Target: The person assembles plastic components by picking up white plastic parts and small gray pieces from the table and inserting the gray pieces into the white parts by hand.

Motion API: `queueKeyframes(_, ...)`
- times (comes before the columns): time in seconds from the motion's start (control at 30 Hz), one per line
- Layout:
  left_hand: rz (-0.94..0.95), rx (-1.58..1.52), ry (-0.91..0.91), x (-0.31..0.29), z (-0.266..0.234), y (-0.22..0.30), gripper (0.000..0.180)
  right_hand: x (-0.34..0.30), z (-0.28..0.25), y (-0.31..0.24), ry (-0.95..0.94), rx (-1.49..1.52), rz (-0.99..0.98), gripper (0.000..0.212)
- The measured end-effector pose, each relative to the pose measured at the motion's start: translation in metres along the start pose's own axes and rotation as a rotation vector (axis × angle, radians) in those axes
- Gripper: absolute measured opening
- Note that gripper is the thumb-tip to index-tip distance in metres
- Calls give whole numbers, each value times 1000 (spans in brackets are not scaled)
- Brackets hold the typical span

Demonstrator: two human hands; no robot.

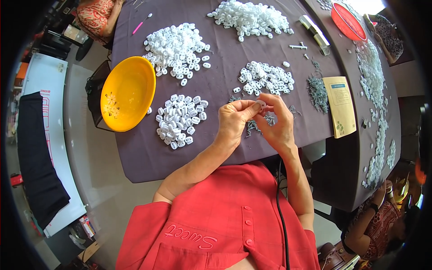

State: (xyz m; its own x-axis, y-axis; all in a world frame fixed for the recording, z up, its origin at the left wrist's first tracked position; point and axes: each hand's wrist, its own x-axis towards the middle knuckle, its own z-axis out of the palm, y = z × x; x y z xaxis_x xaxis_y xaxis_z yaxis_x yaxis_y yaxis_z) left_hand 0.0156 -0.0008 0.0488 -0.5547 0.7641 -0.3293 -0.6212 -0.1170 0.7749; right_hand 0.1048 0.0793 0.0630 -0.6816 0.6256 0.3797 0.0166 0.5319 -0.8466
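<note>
Over the near part of the table, my left hand [233,121] and my right hand [278,126] meet fingertip to fingertip. Between them they pinch a small white oval plastic piece [261,104], partly covered by the fingers. Just beyond my hands lies a heap of similar white oval pieces with holes [265,77]. Small thin grey pieces [253,127], perhaps screws, are scattered on the cloth under and around my hands. To the left of my left arm sits another heap of white pieces with dark holes [180,118].
A yellow bowl [128,94] stands tilted at the table's left edge. Larger white heaps [175,47] lie farther back. Right of my hands are a grey pile [318,92] and a tan booklet [340,105]. A red basket [348,22] rests on the adjoining table, where other people sit.
</note>
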Motion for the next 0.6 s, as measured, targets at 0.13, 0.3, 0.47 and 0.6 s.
queueKeyframes(0.13,60,-4,8,-1,-2,-2,10,3,9,8,34,-110,-30,30)
queueKeyframes(0.3,12,117,-7,-3,-15,-3,15,0,5,12,-56,-73,-15,28)
queueKeyframes(0.47,-24,86,-79,-4,-23,-5,20,0,5,9,-93,-34,-9,26)
queueKeyframes(0.6,-58,100,-74,-4,-20,2,20,-1,3,8,-118,-36,24,27)
